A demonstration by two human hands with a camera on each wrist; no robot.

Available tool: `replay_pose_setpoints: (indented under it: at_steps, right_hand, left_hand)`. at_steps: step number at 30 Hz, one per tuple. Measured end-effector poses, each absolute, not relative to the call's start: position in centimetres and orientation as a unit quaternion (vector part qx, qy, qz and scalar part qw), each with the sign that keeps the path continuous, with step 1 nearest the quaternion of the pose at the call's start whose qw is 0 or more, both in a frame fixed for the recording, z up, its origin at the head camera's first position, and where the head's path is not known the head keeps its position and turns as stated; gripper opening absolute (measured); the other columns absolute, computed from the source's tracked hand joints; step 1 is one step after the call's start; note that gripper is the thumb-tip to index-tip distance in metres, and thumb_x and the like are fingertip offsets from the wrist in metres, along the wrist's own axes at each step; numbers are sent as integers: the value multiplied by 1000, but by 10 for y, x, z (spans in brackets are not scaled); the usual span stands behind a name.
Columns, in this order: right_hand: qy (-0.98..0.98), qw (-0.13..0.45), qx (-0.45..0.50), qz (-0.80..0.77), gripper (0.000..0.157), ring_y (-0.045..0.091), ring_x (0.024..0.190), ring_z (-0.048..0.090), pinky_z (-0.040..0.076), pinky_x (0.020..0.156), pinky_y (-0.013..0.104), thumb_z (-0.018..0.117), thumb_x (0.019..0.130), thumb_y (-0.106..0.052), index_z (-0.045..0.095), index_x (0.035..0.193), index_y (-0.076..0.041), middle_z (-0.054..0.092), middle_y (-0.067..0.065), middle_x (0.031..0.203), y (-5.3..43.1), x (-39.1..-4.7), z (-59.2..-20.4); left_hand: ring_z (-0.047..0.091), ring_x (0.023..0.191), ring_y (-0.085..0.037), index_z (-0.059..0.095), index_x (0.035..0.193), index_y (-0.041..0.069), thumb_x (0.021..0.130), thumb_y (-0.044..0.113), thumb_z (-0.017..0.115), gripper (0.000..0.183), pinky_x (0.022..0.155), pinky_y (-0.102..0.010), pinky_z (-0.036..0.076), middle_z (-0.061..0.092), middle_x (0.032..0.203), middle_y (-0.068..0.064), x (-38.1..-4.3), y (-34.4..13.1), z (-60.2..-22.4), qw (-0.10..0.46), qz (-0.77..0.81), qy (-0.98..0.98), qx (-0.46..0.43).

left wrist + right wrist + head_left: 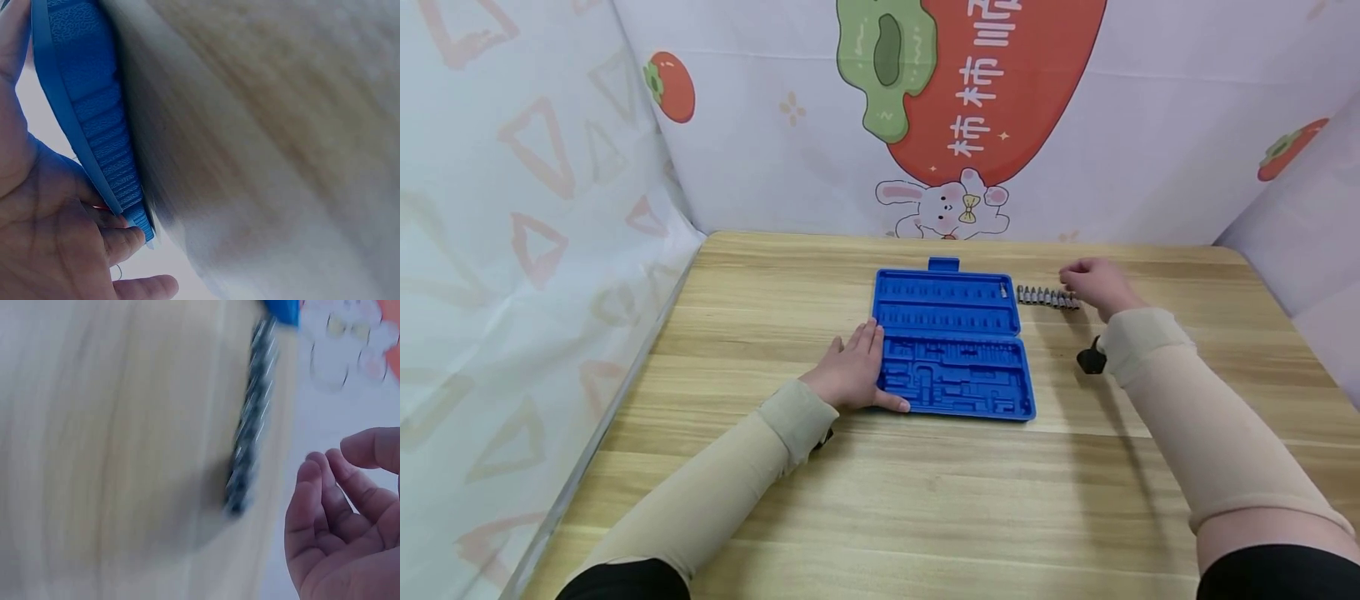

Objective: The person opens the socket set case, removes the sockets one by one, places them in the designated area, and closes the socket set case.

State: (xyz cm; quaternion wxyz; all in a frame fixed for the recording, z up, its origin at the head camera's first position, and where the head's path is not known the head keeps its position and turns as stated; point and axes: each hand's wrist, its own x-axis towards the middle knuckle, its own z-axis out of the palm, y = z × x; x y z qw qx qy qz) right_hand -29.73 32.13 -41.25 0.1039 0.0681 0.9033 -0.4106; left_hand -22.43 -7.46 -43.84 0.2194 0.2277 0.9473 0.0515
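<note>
A blue tool case (955, 333) lies spread flat on the table, with moulded slots in both halves. One small silver piece (1003, 290) sits in the far half's right corner. My left hand (850, 371) rests along the case's left side, fingers straight and thumb on the near edge; its fingers touch the case wall (100, 119) in the left wrist view. To the right of the case, small metal sockets (1048, 297) stand in a row. My right hand (1103, 285) hovers over the row's right end, fingers loosely bent, thumb apart, nothing seen between them.
The wooden table (925, 500) reaches a printed cloth backdrop (760, 150) at the back. Another cloth (550, 250) hangs along the left side. The case's latch flap (943, 264) sticks out toward the backdrop.
</note>
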Motion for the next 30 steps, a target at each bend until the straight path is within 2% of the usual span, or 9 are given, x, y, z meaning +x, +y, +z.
replay_pose_setpoints:
  at_steps: [3, 6, 13, 19, 24, 27, 30]
  right_hand:
    - [894, 126, 44, -427, 50, 46, 131, 48, 41, 110, 55, 45, 110, -20, 42, 148, 13, 46, 35, 145, 299, -302, -407]
    - [894, 149, 30, -422, 48, 45, 129, 49, 41, 110, 55, 45, 111, -19, 44, 147, 13, 48, 34, 143, 278, -306, -407]
    - [909, 164, 8, -382, 44, 32, 106, 59, 53, 92, 44, 48, 109, -16, 51, 143, 12, 60, 28, 128, 255, -314, -412]
    - [905, 178, 25, -386, 48, 26, 95, 61, 52, 92, 44, 44, 109, -14, 45, 147, 15, 63, 27, 123, 236, -318, -401]
    - [916, 169, 40, -362, 45, 24, 85, 60, 53, 87, 43, 47, 108, -16, 52, 140, 15, 67, 20, 108, 229, -322, -400]
    - [916, 158, 44, -366, 44, 26, 85, 57, 52, 83, 41, 48, 107, -17, 55, 136, 15, 64, 16, 100, 231, -323, -404]
    - [909, 143, 57, -386, 43, 26, 87, 55, 50, 79, 38, 49, 107, -17, 56, 135, 14, 62, 16, 103, 235, -323, -409]
  left_hand:
    - [0, 158, -33, 2, 164, 0, 82, 79, 66, 131, 122, -59, 10, -5, 172, -17, -224, -75, -439, 219, 51, 947, 228]
    - [0, 158, -32, 3, 164, 0, 82, 80, 65, 131, 122, -59, 11, -3, 172, -17, -224, -75, -440, 216, 48, 948, 231]
    - [-1, 158, -32, 3, 164, 0, 80, 80, 66, 132, 123, -59, 11, -4, 172, -17, -223, -74, -440, 214, 49, 948, 232]
    - [0, 158, -31, 2, 165, 1, 80, 80, 67, 132, 123, -59, 10, -4, 172, -16, -225, -74, -437, 212, 53, 948, 231]
    - [1, 158, -32, 4, 165, 0, 80, 79, 67, 132, 123, -59, 11, -3, 172, -16, -226, -75, -436, 212, 55, 948, 232]
    - [1, 158, -32, 5, 164, 0, 80, 80, 67, 132, 122, -59, 12, -2, 172, -17, -226, -76, -436, 211, 52, 948, 233]
    - [2, 158, -32, 5, 164, 0, 80, 80, 67, 132, 122, -59, 12, -1, 172, -17, -225, -76, -436, 210, 51, 948, 233]
